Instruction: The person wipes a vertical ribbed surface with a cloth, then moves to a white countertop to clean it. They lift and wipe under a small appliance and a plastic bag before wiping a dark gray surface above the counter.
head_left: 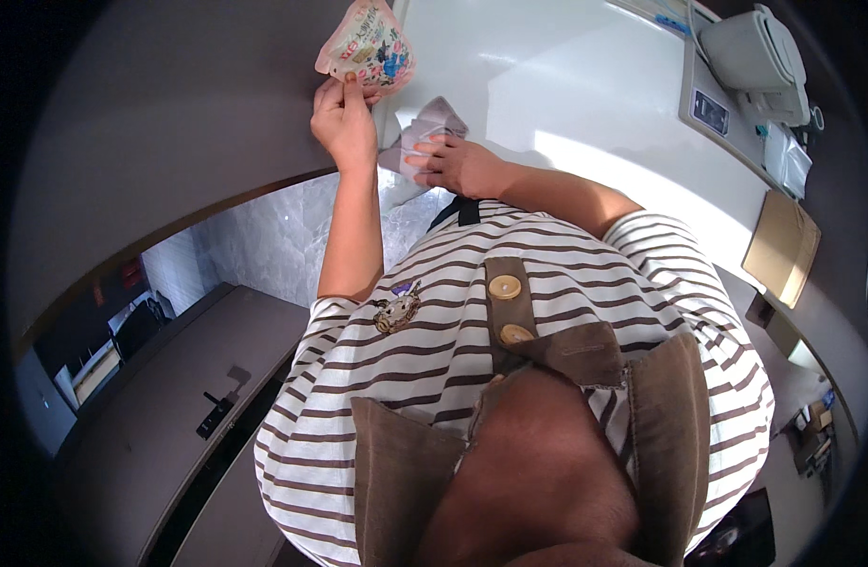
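Observation:
My left hand (345,124) is raised at the upper left, thumb in front and fingers behind, gripping the lower edge of a pink printed pouch (377,53) with flowers and writing on it. To its right and lower, my right hand (462,166) lies with spread fingers on a crumpled greyish cloth (434,127) at the near left corner of a white glossy surface (583,78). The cloth looks partly see-through or blurred, and whether the fingers pinch it cannot be told.
At the right stand a white lidded appliance (749,60), a phone-like device (710,112), a clear plastic bag (787,161) and a cardboard piece (781,244). A dark panel (179,92) borders the left. A door with a black handle (214,416) is at the lower left.

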`<act>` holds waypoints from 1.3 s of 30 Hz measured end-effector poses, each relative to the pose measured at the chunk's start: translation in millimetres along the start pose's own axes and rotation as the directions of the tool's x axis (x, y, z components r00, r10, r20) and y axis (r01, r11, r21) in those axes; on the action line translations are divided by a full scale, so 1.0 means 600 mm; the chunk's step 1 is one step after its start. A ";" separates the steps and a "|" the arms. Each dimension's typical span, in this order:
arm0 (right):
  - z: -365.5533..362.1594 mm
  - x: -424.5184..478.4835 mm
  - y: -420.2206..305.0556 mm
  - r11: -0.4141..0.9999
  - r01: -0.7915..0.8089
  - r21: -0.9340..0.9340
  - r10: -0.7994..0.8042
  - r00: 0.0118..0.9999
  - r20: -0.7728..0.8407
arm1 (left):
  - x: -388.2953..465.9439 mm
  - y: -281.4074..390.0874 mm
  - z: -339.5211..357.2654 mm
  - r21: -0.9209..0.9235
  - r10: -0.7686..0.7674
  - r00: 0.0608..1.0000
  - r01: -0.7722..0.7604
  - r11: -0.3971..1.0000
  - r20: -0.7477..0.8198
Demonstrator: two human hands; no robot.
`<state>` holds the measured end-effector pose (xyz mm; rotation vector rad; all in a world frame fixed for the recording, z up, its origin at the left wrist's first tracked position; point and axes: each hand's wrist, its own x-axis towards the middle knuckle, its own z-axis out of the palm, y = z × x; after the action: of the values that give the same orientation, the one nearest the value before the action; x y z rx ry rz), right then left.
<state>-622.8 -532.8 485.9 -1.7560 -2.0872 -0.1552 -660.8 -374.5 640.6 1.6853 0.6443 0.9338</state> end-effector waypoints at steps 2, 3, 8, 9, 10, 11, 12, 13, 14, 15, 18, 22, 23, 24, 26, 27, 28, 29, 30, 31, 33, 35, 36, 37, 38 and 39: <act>-0.032 -0.046 -0.009 1.000 -0.014 0.002 0.014 1.000 0.019 | -0.004 -0.028 0.023 -0.046 -0.042 0.999 0.042 0.998 -0.007; -0.043 -0.067 -0.009 0.999 -0.028 0.033 0.027 0.999 0.019 | -0.003 -0.042 0.027 -0.021 -0.053 0.999 0.053 0.998 0.008; -0.121 -0.163 -0.040 0.977 -0.203 0.060 0.199 0.977 0.072 | 0.019 -0.084 0.040 0.075 -0.048 0.996 0.043 0.996 0.075; -0.131 -0.185 -0.047 0.966 -0.251 0.062 0.245 0.965 0.093 | 0.020 -0.091 0.048 0.097 -0.041 0.996 0.034 0.995 0.079; -0.132 -0.208 -0.053 0.950 -0.307 0.057 0.301 0.949 0.094 | 0.021 -0.098 0.055 0.119 -0.035 0.996 0.025 0.993 0.083; -0.139 -0.226 -0.059 0.928 -0.364 0.077 0.356 0.930 0.093 | 0.022 -0.105 0.061 0.142 -0.028 0.996 0.016 0.990 0.086; -0.155 -0.236 -0.064 0.903 -0.417 0.100 0.409 0.908 0.095 | 0.026 -0.111 0.069 0.151 -0.036 0.996 0.023 0.988 0.079; -0.170 -0.242 -0.075 0.876 -0.467 0.120 0.459 0.884 0.093 | 0.029 -0.115 0.071 0.158 -0.037 0.997 0.026 0.987 0.072; -0.184 -0.245 -0.086 0.844 -0.521 0.130 0.514 0.854 0.084 | 0.033 -0.119 0.074 0.166 -0.039 0.997 0.028 0.986 0.063; -0.185 -0.252 -0.091 0.829 -0.551 0.092 0.547 0.834 0.071 | 0.041 -0.131 0.073 0.193 -0.017 0.997 0.001 0.981 0.079; -0.174 -0.283 -0.086 0.797 -0.604 -0.006 0.604 0.797 -0.018 | 0.046 -0.160 0.084 0.185 0.002 0.998 -0.015 0.983 0.070; -0.198 -0.283 -0.061 0.651 -0.723 0.229 0.754 0.652 -0.084 | 0.032 -0.161 0.102 0.076 -0.067 0.997 0.064 0.995 0.038; -0.213 -0.275 -0.048 0.569 -0.750 0.338 0.812 0.577 -0.085 | 0.032 -0.168 0.105 0.089 -0.070 0.997 0.066 0.994 0.045; -0.226 -0.264 -0.040 0.478 -0.759 0.442 0.864 0.498 -0.079 | 0.033 -0.175 0.102 0.107 -0.070 0.996 0.063 0.992 0.063; -0.237 -0.261 -0.016 0.405 -0.743 0.532 0.908 0.394 -0.142 | 0.036 -0.187 0.098 0.142 -0.070 0.993 0.056 0.988 0.096; -0.251 -0.259 -0.006 0.249 -0.756 0.606 0.954 0.300 -0.019 | 0.034 -0.188 0.096 0.143 -0.073 0.992 0.059 0.988 0.098; -0.263 -0.257 0.007 0.150 -0.725 0.672 0.963 0.260 0.066 | 0.031 -0.188 0.095 0.142 -0.077 0.992 0.062 0.988 0.103; -0.269 -0.257 0.017 0.046 -0.687 0.725 0.962 0.226 0.154 | 0.028 -0.188 0.094 0.142 -0.081 0.991 0.066 0.988 0.107; -0.270 -0.257 0.026 0.004 -0.552 0.834 0.958 0.242 0.155 | 0.024 -0.192 0.097 0.123 -0.091 0.990 0.078 0.989 0.108; -0.266 -0.261 0.035 -0.027 -0.504 0.863 0.966 0.210 0.153 | 0.019 -0.197 0.100 0.103 -0.102 0.989 0.090 0.991 0.109; -0.249 -0.272 0.053 -0.085 -0.401 0.912 0.978 0.141 0.153 | 0.009 -0.195 0.105 0.088 -0.113 0.988 0.104 0.991 0.107; -0.221 -0.301 0.068 0.176 -0.816 0.550 0.984 0.130 -0.122 | -0.001 -0.175 0.109 0.102 -0.114 0.989 0.104 0.989 0.099; -0.218 -0.302 0.066 0.325 -0.880 0.346 0.927 0.224 -0.301 | -0.002 -0.176 0.108 0.086 -0.124 0.988 0.116 0.990 0.095; -0.216 -0.301 0.066 0.428 -0.897 0.108 0.828 0.342 -0.445 | -0.004 -0.178 0.107 0.069 -0.134 0.987 0.128 0.989 0.091; -0.211 -0.299 0.059 0.412 -0.898 0.153 0.852 0.320 -0.414 | -0.005 -0.179 0.106 0.052 -0.143 0.986 0.139 0.989 0.088; -0.207 -0.294 0.050 0.410 -0.895 0.175 0.865 0.321 -0.385 | -0.008 -0.179 0.107 0.039 -0.140 0.987 0.137 0.990 0.085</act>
<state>-542.8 -731.1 528.2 -2.3810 -0.5764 -0.2501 -606.5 -380.2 528.2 1.6781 0.7118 0.7505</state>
